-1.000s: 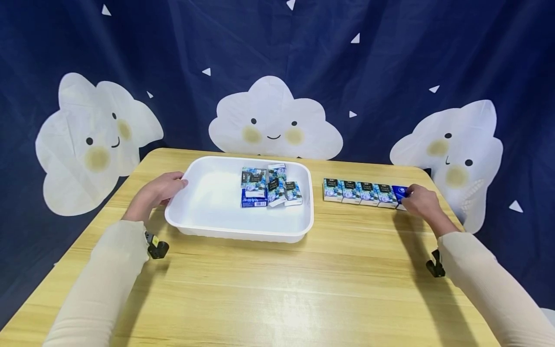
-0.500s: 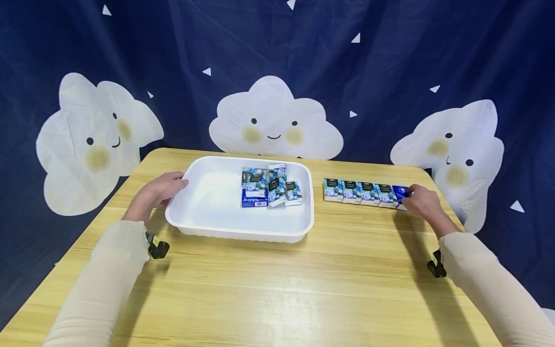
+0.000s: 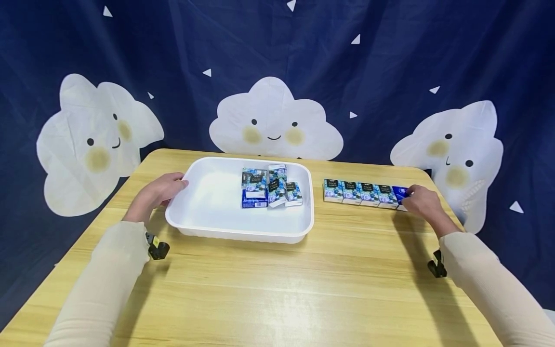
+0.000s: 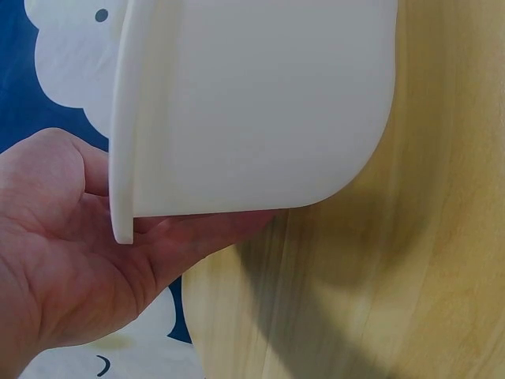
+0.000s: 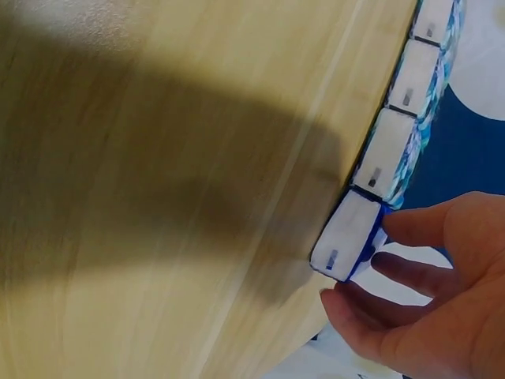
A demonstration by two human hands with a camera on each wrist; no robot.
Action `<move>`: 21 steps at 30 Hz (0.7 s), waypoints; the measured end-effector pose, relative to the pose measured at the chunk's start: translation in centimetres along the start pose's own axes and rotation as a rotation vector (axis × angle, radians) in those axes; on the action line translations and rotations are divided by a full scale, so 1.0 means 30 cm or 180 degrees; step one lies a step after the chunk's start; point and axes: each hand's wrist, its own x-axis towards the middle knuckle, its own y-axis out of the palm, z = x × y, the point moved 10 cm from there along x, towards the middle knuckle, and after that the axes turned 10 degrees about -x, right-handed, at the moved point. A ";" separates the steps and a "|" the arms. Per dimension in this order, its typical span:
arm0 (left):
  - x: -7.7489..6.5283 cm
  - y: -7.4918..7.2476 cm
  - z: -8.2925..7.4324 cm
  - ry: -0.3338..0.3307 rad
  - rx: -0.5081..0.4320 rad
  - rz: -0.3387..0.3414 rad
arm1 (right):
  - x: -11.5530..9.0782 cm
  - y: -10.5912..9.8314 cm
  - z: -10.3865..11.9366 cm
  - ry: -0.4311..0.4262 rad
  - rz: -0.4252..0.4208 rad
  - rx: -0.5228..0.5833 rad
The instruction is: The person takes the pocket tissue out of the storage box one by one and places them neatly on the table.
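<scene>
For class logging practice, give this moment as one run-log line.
left hand: grips white tray | right hand: holds blue pack | patterned packs: four lined up beside blue pack, others in tray

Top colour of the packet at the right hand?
The packet at the right hand has a blue top, clearest in the head view.

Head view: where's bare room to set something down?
Biggest: table between the sleeves, nearer than tray and packet row. Smaller: the tray's left half, and the gap between tray and row. Crowded: the tray's right half, with its packet pile, and the row's right end, where the right hand holds the end packet.
</scene>
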 end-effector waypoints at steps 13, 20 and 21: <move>0.002 -0.003 0.003 -0.0030 -0.0028 -0.0001 | 0.000 -0.069 0.153 -0.0173 -0.0335 0.0196; 0.006 -0.003 0.003 -0.0021 -0.0027 0.0003 | -0.009 -0.079 0.316 -0.0379 -0.0203 0.0195; 0.007 -0.004 0.005 -0.0024 -0.0026 0.0007 | -0.011 -0.082 0.343 -0.0412 -0.0190 0.0203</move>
